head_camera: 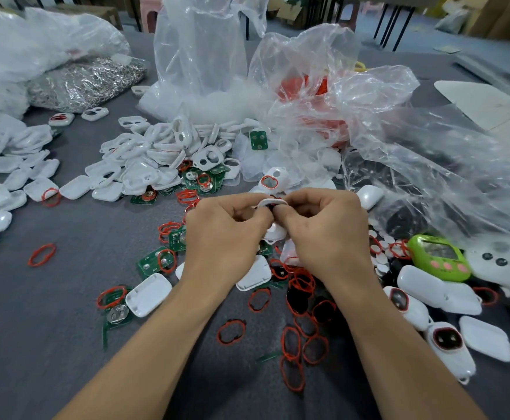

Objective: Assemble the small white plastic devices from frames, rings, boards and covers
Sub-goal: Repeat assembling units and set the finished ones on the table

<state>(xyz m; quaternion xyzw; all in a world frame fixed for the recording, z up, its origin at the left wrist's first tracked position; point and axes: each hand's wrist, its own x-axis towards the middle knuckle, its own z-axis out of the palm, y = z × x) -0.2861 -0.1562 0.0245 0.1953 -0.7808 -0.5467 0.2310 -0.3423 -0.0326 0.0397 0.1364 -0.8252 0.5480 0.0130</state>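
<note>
1 white frame [273, 203] is sitting long axis 9 to 3 o'clock, left hand [226, 234] pinching its 9 end, right hand [323, 234] pinching its 3 end, both equally near.

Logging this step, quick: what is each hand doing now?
Left hand pinches the small white plastic frame.
Right hand pinches the same frame.

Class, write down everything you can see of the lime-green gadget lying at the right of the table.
The lime-green gadget is a rounded, egg-shaped casing of glossy plastic, with a pale rectangular screen and three pink buttons in a row beneath it. It lies face up on the grey table, at the right, beside loose red rings and small white discs. A white case lies against its lower edge. Nothing holds it.
</note>
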